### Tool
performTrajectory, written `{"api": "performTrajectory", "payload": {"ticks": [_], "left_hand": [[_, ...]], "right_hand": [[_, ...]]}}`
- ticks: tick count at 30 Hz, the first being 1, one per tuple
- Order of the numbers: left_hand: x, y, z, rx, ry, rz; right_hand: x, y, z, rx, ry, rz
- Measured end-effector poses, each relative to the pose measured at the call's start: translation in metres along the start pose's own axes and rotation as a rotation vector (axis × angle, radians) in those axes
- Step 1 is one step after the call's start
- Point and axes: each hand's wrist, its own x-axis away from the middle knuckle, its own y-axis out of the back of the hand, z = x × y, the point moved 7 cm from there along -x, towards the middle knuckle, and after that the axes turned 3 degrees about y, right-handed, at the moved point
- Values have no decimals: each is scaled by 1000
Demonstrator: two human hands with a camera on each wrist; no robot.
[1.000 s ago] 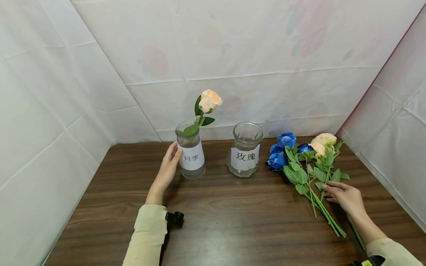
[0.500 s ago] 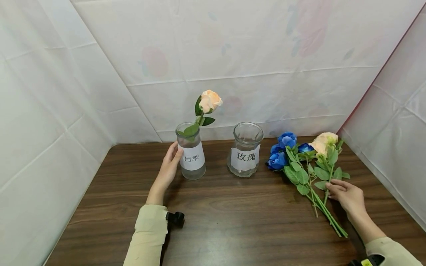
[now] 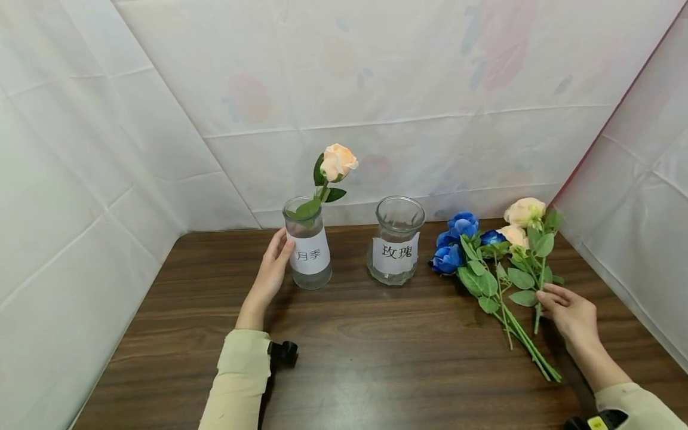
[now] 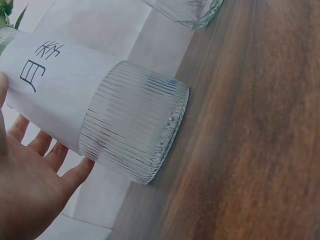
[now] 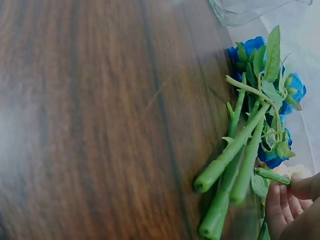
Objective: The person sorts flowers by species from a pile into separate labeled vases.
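My left hand holds the side of a ribbed glass vase, thumb over its white paper label and fingers behind. A peach rose leans out of this vase. On the right, my right hand pinches the green stem of a cream rose between thumb and fingers, and the stem's cut end points out past the fingertips. Several blue roses lie beside it, their thick stems running toward the table's front. Another cream bloom lies between them and the held rose.
A second glass vase, wider at its base and also labelled, stands upright between the first vase and the flowers. White cloth walls rise behind and at both sides of the brown wooden table.
My right hand has drawn the cream rose up and to the right, away from the other stems. The left hand stays on the vase.
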Motion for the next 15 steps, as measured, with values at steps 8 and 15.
{"api": "performTrajectory", "payload": {"ticks": [8, 15], "left_hand": [[-1, 0, 1, 9, -4, 0], [-1, -1, 1, 13, -12, 0]], "right_hand": [[2, 5, 6, -207, 10, -51], [11, 6, 21, -309, 55, -79]]}}
